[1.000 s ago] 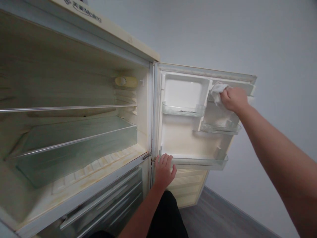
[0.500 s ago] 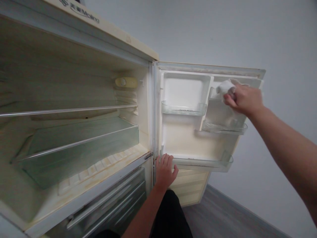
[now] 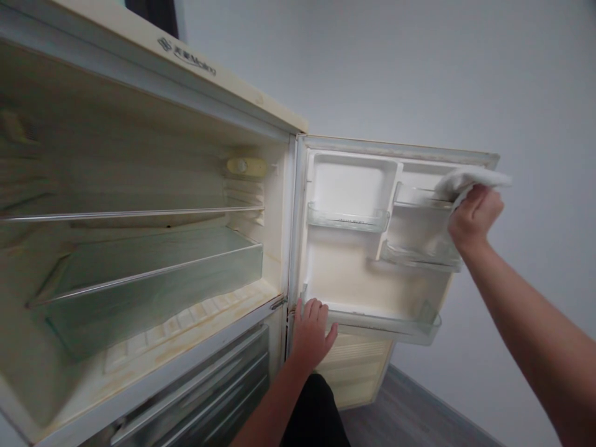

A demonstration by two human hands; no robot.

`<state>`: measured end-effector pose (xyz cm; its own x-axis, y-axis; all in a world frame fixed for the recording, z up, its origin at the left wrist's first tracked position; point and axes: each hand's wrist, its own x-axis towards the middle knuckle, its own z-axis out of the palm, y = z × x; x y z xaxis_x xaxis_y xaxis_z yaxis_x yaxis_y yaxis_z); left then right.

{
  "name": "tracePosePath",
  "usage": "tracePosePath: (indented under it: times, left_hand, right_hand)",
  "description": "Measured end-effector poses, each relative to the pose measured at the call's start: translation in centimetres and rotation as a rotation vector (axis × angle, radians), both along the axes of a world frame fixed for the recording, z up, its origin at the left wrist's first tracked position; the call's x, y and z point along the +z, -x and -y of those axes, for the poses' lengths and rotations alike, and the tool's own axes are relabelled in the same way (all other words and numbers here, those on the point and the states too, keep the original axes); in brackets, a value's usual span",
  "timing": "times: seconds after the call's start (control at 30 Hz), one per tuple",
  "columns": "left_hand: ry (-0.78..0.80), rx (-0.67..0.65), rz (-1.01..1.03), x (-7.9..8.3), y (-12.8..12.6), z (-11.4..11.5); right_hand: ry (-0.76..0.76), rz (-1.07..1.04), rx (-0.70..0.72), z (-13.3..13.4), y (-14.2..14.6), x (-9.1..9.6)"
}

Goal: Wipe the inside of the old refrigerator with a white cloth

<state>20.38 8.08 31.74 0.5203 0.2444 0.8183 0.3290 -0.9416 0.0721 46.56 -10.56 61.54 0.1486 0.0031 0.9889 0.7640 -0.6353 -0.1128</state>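
Pressing white cloth (image 3: pixel 471 180) against far top right corner of open fridge door (image 3: pixel 344 267), just above small clear door bin (image 3: pixel 421 256). Gripping cloth in right hand (image 3: pixel 475 217), fingers curled tight around the bunched fabric. Bracing left hand (image 3: pixel 311 332) at near lower left of door, fingers lying flat and open, holding nothing, touching end of bottom door shelf (image 3: pixel 386 323). Judging good practice here: spreading cloth flatter for fuller contact, working along rim in one direction, steadying door against swinging. Noting yellowed staining inside fridge interior (image 3: pixel 139 279), left.
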Motion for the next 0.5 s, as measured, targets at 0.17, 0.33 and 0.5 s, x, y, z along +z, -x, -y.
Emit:
tracePosePath:
  times: [0.17,0.33,0.5]
  left_hand:
    - [-0.063,-0.089,0.002,-0.7,-0.9,-0.8]
    - [-0.023,-0.086,0.077,-1.1,-1.3,-1.3]
    - [-0.002,-0.089,0.054,-0.8,-1.1,-1.3]
  right_hand:
    - [0.337,0.349,0.101,-2.1,3.4,0.1]
    - [0.580,0.505,0.147,-3.9,4.6,-0.9]
    - [0.766,0.372,0.155,-4.2,3.6,-2.1]
